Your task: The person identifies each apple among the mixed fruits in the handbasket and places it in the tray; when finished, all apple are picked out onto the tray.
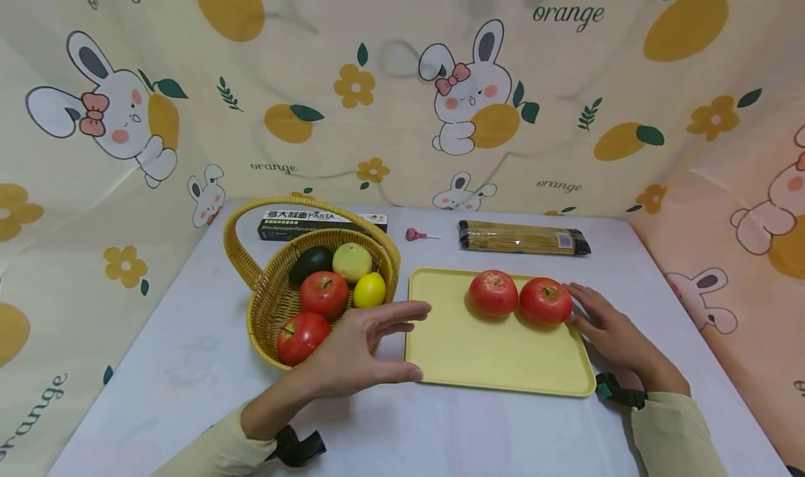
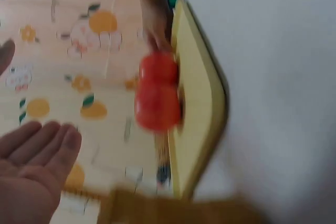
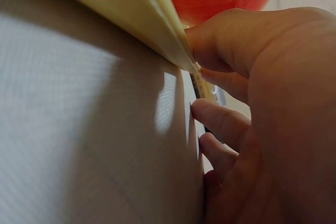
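Left hand (image 1: 352,348) is up in front of the right side of a round woven yellow-brown wicker basket (image 1: 254,330), fingertips toward the left edge of a pale yellow rectangular tray (image 1: 490,358); fingers straight, thumb well apart from them, nothing between. Right hand (image 1: 613,330) is at the tray's right edge, thumb at the rim, other fingers parted and loosely bent outside it; grip is spread, not wrapped round anything. Two round red tomatoes sit on the tray side by side toward its far right corner: left tomato (image 1: 493,294) near the far edge, right tomato (image 1: 546,302) just beside the right hand's fingertips; can't tell if they touch it. Basket stands left of the tray, tall handle arched over its far side; inside are a dark green oval fruit (image 1: 312,264), a pale green round fruit (image 1: 352,262), a small yellow lemon-like fruit (image 1: 370,290) and two round red fruits (image 1: 303,337), the nearer one by the basket's near rim. Along the far edge of the white-covered table (image 1: 478,428): black-and-white pasta box (image 1: 295,223) behind the basket, pink lollipop (image 1: 411,235) with white stick, long clear pack of brown noodles (image 1: 516,239) beyond the tray's far edge.
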The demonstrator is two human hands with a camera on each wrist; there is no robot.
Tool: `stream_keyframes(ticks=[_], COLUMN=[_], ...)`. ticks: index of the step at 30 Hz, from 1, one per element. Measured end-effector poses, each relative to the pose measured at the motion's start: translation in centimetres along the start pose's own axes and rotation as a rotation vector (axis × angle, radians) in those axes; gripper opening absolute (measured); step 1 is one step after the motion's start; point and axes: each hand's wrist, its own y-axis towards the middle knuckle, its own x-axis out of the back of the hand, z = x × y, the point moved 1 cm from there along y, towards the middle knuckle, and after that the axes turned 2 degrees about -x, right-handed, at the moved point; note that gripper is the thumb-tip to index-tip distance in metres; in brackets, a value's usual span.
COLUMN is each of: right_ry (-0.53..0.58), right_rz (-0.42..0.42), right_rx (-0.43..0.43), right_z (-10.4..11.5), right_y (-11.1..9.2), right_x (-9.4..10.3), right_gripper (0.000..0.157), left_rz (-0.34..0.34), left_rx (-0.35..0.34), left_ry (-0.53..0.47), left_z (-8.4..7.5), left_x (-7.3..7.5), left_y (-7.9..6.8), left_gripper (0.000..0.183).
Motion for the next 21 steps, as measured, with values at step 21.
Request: stream_keyframes(ticks=[21], right_ry=[0.027], right_rz=[-0.011], right_rx=[0.003], right_z=[0.0], right_y=[-0.3], right_x=[-0.1], right_gripper=[0.078], left_rz=[-0.124], left_rx=[0.173], left_ry=[0.478], left_z=[2.7], left_x=[13.5], left_y=[-10.0], left_gripper=[0.058])
